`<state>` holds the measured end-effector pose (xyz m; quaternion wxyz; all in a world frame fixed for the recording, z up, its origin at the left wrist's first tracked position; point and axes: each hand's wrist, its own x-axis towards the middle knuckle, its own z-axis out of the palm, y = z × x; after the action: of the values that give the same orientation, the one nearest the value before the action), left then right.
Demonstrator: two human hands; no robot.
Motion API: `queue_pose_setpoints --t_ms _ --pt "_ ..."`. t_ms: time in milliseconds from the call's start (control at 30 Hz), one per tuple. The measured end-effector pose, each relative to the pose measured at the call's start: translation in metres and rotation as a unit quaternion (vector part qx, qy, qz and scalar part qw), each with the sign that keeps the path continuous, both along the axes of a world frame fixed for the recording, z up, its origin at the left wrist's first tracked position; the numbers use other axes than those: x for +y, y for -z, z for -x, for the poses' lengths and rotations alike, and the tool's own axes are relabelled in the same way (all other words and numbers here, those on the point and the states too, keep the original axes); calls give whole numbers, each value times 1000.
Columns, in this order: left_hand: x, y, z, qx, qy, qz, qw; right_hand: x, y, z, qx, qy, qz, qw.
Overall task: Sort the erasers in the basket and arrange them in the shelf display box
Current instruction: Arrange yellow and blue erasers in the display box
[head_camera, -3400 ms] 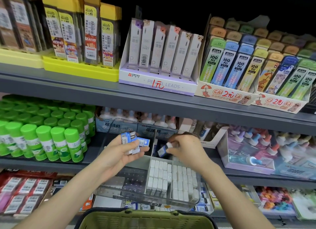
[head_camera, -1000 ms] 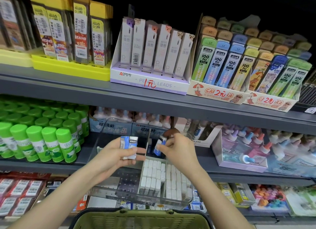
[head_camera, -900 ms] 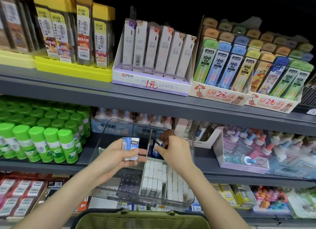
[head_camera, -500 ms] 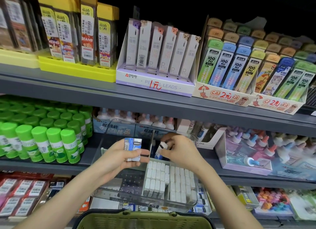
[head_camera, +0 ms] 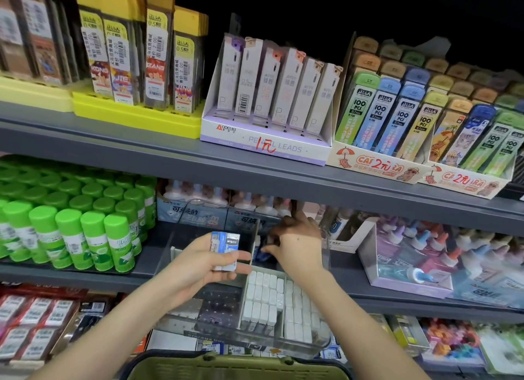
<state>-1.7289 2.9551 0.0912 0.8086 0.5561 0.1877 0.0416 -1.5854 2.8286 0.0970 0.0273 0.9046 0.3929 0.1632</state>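
Holding a small stack of blue-and-white paper-sleeved erasers [head_camera: 225, 250], the left hand [head_camera: 202, 263] sits palm-up over the left compartment of the clear plastic display box [head_camera: 255, 340]. Thumb clamps across the stack's front, fingers curl under it. The stack is upright, just left of the clear centre divider [head_camera: 256, 239].

The right hand [head_camera: 297, 245] is just across that divider, reaching into the back of the right compartment, back of hand up, fingers curled down. A dark blue item [head_camera: 262, 254] sits right at its thumb and fingertips, in shadow; cannot tell if it is pinched or only touched. The hands are near each other, not touching, with the divider between them.

In front of the right hand, rows of white rectangular erasers [head_camera: 265, 300] stand on end, packed tight, filling the right compartment up to the front wall.

The box rests on the grey metal middle shelf [head_camera: 85, 276], and its front end sticks out past the shelf edge. An olive-green plastic basket [head_camera: 235, 365] is at the bottom edge of the view, below the box and between the forearms; its contents are not visible.

- Left of the box: a block of green-capped glue sticks [head_camera: 85, 238].
- Behind it: white glue bottles in pale blue cartons [head_camera: 198, 212].
- To the right: a purple tray of small bottles [head_camera: 402, 269].
- Upper shelf: a white-and-lilac pencil-lead display carton [head_camera: 266, 147] with a red handwritten price, yellow trays of lead tubes [head_camera: 136, 116] to its left and coloured lead cases [head_camera: 397, 119] to its right.
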Motion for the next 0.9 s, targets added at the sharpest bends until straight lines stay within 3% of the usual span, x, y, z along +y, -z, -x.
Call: queue_pose_setpoints --t_ms 233,300,433,500,633,700,767,900 --pt "-1 0 0 -1 -5 3 1000 -6 2 5 -31 -36 60 997" --pt "-3 0 0 -1 -11 4 1000 -7 2 7 -16 -11 29 999" --pt "-5 -1 1 1 -21 1 1000 -20 6 7 46 -29 -140 989" --pt "-5 -1 1 3 -24 -1 1000 -35 4 8 68 9 -206 976" --pt "-7 0 1 4 -26 -17 1000 -67 3 -5 50 72 -189 978" --pt "-9 0 2 3 -29 -30 999 -79 6 -10 129 46 -197 971" --pt "-12 0 1 1 -33 -37 999 -82 7 -6 257 19 -241 936" --pt "-14 -2 -1 -3 -45 -31 998 -82 16 -3 258 33 -296 919"
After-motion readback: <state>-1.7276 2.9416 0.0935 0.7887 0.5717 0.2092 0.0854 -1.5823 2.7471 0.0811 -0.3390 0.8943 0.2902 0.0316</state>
